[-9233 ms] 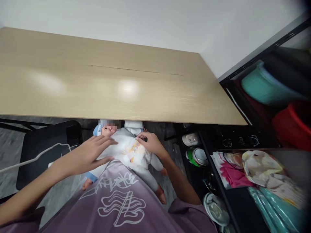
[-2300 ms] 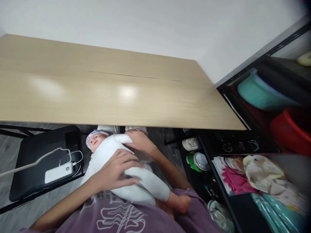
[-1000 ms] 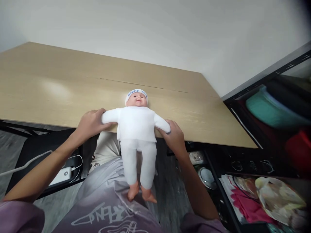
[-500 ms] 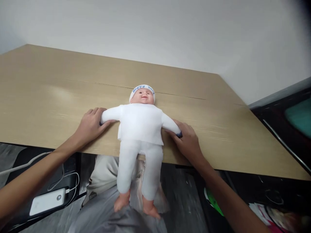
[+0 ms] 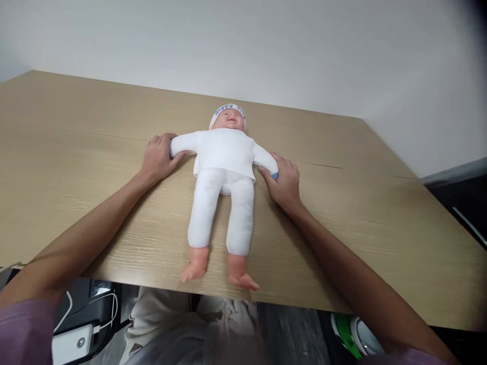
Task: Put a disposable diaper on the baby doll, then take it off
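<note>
Now each hand — left hand (image 5: 158, 159), right hand (image 5: 284, 180) — grips a doll (image 5: 224, 167) arm; its feet overhang the worktop (image 5: 76, 167) edge, so it might slide off.

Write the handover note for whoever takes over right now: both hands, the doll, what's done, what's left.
Left hand: closed around the doll's arm at the wrist end.
Right hand: gripping the doll's other arm at the cuff.
Doll: on its back on the table, head toward the wall, dressed in white top, trousers and cap, feet bare near the front edge.
Done: doll is dressed and laid flat on the table.
Left: probably just to let go of both arms; nothing else shows on the tabletop.
</note>
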Action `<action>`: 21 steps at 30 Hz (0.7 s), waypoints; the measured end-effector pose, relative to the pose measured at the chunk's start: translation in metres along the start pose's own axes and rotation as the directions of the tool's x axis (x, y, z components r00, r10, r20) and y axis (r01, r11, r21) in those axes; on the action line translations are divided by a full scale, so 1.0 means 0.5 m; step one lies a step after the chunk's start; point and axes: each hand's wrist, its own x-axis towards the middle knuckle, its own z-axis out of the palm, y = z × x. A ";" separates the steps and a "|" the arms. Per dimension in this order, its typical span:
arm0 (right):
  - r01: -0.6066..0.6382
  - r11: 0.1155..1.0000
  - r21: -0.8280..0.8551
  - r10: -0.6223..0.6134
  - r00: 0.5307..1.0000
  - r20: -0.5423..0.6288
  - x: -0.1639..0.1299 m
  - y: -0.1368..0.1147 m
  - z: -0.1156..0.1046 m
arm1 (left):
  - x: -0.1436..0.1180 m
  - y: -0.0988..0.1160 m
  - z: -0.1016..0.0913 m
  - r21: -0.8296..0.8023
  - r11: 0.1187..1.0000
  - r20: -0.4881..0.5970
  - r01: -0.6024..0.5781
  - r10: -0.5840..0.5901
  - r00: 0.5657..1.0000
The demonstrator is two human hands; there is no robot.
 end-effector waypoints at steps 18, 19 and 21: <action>0.069 0.997 -0.031 -0.069 0.998 -0.010 0.133 0.114 0.077 | 0.138 -0.132 0.042 -0.042 0.992 0.050 -0.115 0.117 0.992; 0.062 0.998 -0.033 -0.062 0.998 -0.002 0.134 0.123 0.074 | 0.141 -0.148 0.038 -0.053 0.990 0.053 -0.133 0.135 0.989; 0.050 0.998 -0.027 -0.049 0.998 0.034 0.139 0.135 0.069 | 0.148 -0.176 0.036 -0.074 0.985 0.053 -0.158 0.162 0.985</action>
